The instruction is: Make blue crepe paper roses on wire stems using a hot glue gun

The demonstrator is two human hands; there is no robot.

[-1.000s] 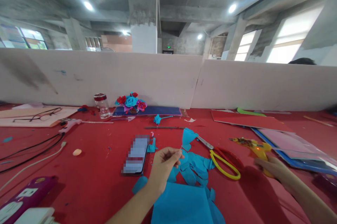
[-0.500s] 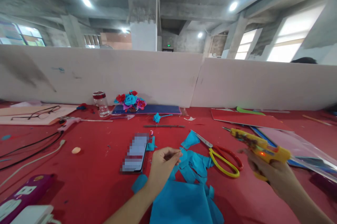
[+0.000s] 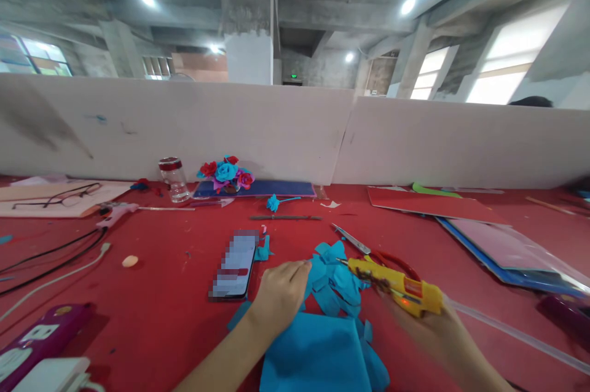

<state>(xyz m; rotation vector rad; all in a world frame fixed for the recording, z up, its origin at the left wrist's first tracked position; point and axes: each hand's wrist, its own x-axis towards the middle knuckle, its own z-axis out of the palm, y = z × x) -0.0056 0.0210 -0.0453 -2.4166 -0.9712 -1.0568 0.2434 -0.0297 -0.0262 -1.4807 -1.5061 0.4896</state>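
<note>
My left hand [image 3: 283,294] is closed in a pinch, knuckles up, on a small blue paper piece [image 3: 330,252] that sticks out past the fingertips above the heap. My right hand [image 3: 426,324], slightly smeared by motion, grips a yellow hot glue gun [image 3: 396,284] with a small orange light lit. Its nozzle points left, close to the blue piece. Cut blue paper pieces [image 3: 338,294] lie between the hands, and a larger folded blue sheet [image 3: 316,355] is nearer me. Scissors [image 3: 353,238] lie partly hidden behind the glue gun.
A phone [image 3: 235,266] lies left of my left hand. Behind are a blue paper flower [image 3: 273,203], a thin stick [image 3: 286,217], a flower bouquet [image 3: 225,172] and a glass jar [image 3: 174,180]. Cables, a pink glue gun [image 3: 115,214] and a power strip [image 3: 46,340] lie left.
My right hand has brought the glue gun left, over the scissors handles and close to my left hand. My left hand has turned knuckles up, and the blue piece has come away from the scissor tips.
</note>
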